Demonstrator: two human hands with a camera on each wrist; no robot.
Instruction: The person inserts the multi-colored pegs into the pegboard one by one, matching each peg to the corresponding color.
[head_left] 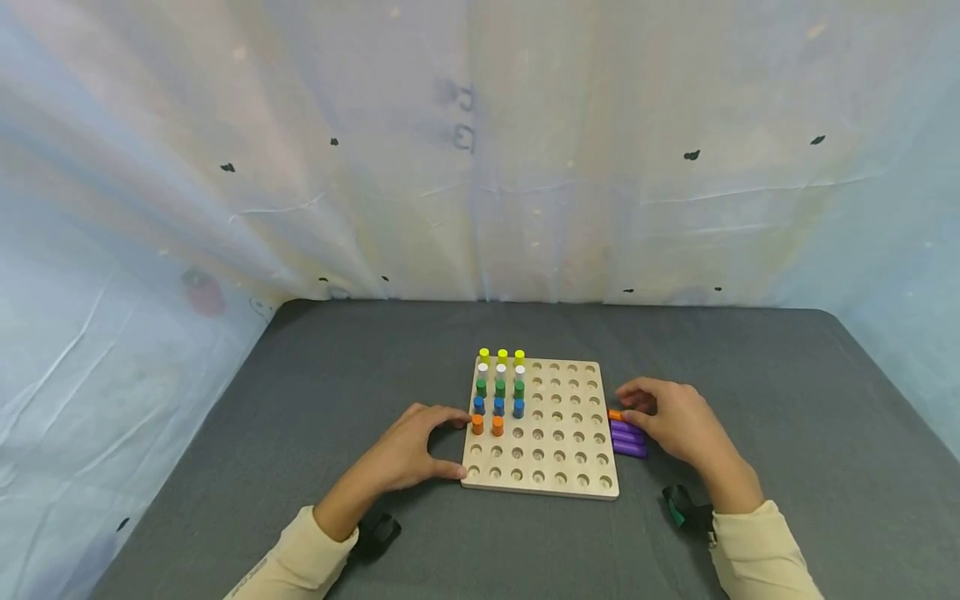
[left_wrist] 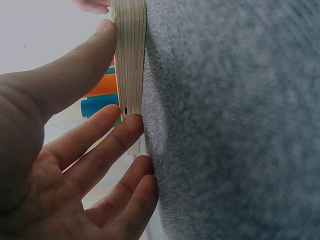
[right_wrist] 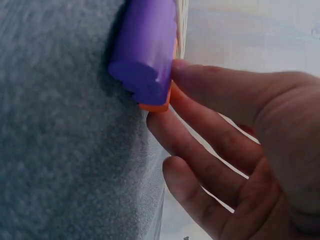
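Observation:
A pale wooden pegboard [head_left: 558, 492] lies on the dark cloth. Upright pegs fill its left columns in rows of yellow, white, green, blue and orange; the orange row holds two pegs [head_left: 498, 427]. My left hand [head_left: 411, 446] rests against the board's left edge, thumb and fingers spread and fairly straight, touching its side [left_wrist: 131, 60]. At the right edge, my right hand [head_left: 678, 417] has thumb and fingertips at a loose orange peg [right_wrist: 159, 107], seemingly pinching it. Several purple pegs [head_left: 628, 443] lie beside that peg; one purple peg [right_wrist: 142, 45] partly hides it in the right wrist view.
The grey-black cloth [head_left: 360, 358] covers the table around the board. Pale plastic sheeting [head_left: 555, 167] hangs behind the table and at both sides. A dark strap [head_left: 378, 533] sits at the left wrist and another strap [head_left: 684, 508] at the right wrist.

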